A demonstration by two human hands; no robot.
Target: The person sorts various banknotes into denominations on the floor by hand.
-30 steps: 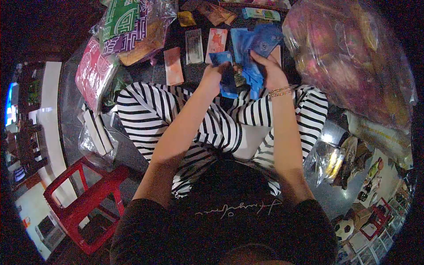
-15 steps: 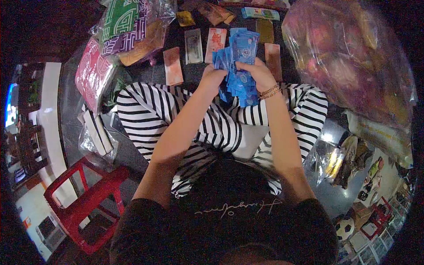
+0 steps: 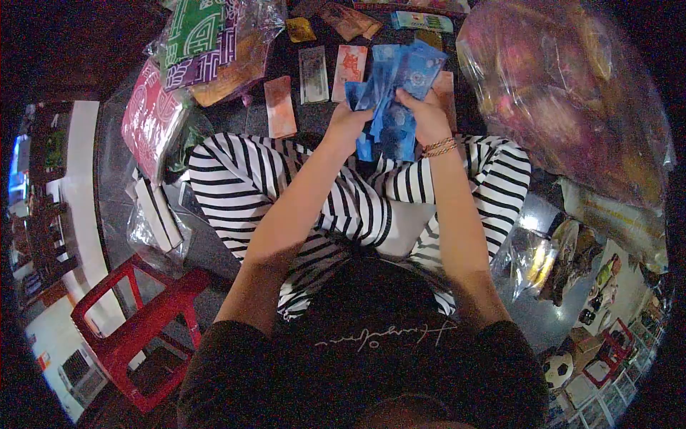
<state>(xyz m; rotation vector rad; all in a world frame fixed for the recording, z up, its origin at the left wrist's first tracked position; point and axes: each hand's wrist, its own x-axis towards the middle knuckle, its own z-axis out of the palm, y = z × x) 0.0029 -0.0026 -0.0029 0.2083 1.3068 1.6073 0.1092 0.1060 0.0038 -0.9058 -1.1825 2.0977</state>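
A fanned bundle of blue banknotes [image 3: 389,107] is held between both hands above my crossed legs. My left hand [image 3: 349,123] grips its left part, thumb on top. My right hand [image 3: 423,118], with a beaded bracelet [image 3: 439,148] at the wrist, pinches the right part. On the dark floor beyond lie a red-orange note pile [image 3: 279,107], a grey-green pile [image 3: 313,75] and a red and white pile [image 3: 350,73]. Another reddish pile [image 3: 444,100] is partly hidden behind my right hand.
Clear bags with patterned green, purple and pink packets [image 3: 152,118] lie at left. A large plastic bag of reddish round things [image 3: 550,86] fills the right. A red stool [image 3: 136,322] stands at lower left, a football [image 3: 557,370] at lower right.
The notes at the right have swung to the right and fan wider, now covering more of the piles behind. My right hand has shifted slightly right; my left hand has barely moved.
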